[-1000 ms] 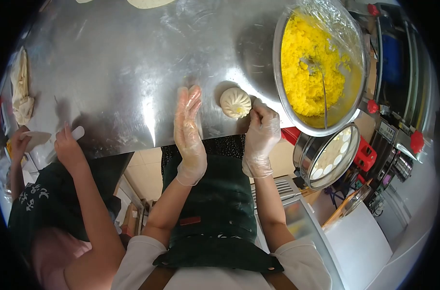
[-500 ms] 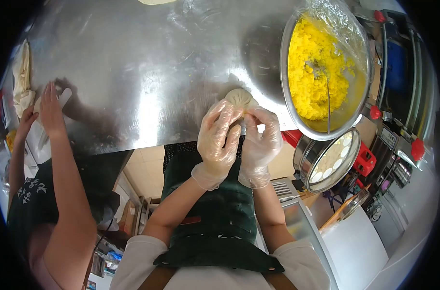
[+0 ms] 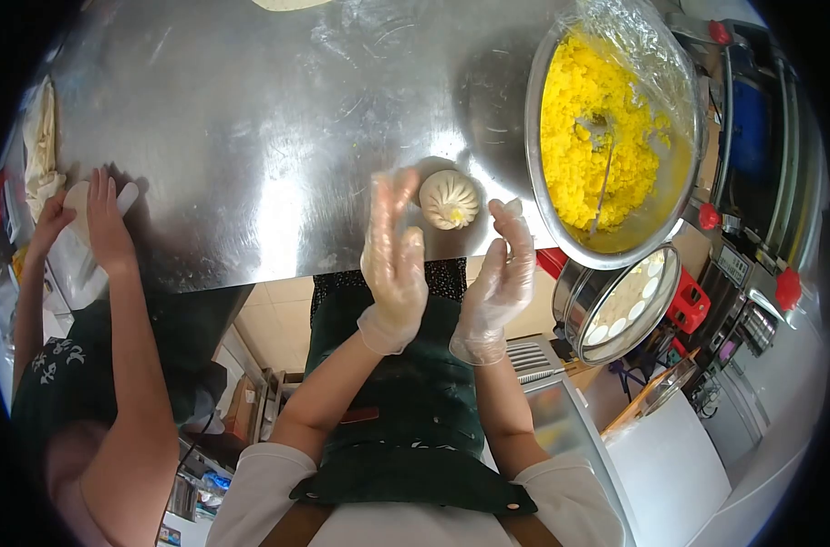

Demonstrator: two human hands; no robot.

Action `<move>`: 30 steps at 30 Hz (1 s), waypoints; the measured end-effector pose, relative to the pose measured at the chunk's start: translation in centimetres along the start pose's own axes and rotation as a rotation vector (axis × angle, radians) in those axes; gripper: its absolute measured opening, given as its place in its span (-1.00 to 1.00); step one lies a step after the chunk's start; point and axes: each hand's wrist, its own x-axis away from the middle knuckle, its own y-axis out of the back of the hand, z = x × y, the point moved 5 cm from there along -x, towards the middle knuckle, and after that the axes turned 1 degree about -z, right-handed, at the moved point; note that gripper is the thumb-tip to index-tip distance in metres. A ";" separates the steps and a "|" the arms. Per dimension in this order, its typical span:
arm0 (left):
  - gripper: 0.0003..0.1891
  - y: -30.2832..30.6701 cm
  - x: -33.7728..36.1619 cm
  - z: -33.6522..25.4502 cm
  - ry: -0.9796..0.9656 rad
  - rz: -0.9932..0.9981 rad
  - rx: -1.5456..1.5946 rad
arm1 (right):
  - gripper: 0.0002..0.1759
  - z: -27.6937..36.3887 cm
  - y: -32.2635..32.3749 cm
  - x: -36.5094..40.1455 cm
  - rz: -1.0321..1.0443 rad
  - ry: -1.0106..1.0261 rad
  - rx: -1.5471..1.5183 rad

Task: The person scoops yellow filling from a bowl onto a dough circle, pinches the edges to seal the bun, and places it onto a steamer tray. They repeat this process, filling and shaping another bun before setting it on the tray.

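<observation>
A pleated bun [image 3: 450, 200] sits on the steel table [image 3: 205, 137] near its front edge, with a bit of yellow filling showing at the gathered top. My left hand [image 3: 395, 264], in a clear plastic glove, is at the bun's left side, fingers stretched out and holding nothing. On the other side, my right hand [image 3: 497, 278], gloved the same way, is apart from the bun with its fingers loosely curved and nothing in them.
At the right stands a big metal bowl [image 3: 534, 155] of yellow filling [image 3: 593, 128] with a spoon in it, partly covered by plastic wrap [image 3: 648, 46]. Below it is a round steamer [image 3: 616, 319] holding several white rounds. A co-worker's hands [image 3: 105, 219] roll dough at the left.
Both my hands have let go of the bun and spread apart to either side of it. The bun now shows fully, its pleats gathered on top. The co-worker's hands have moved slightly.
</observation>
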 end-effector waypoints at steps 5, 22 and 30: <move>-0.37 -0.1 -0.3 0.7 0.009 0.061 0.118 | -0.59 1.0 -0.3 1.3 0.061 0.078 -0.025; -0.28 -1.4 -1.8 0.7 0.129 0.142 0.154 | -0.39 -2.3 -3.5 0.6 0.017 -0.193 -0.523; -0.08 -3.7 1.1 -0.3 0.215 0.179 0.223 | -0.21 -2.1 -2.1 1.7 0.186 -0.348 -0.711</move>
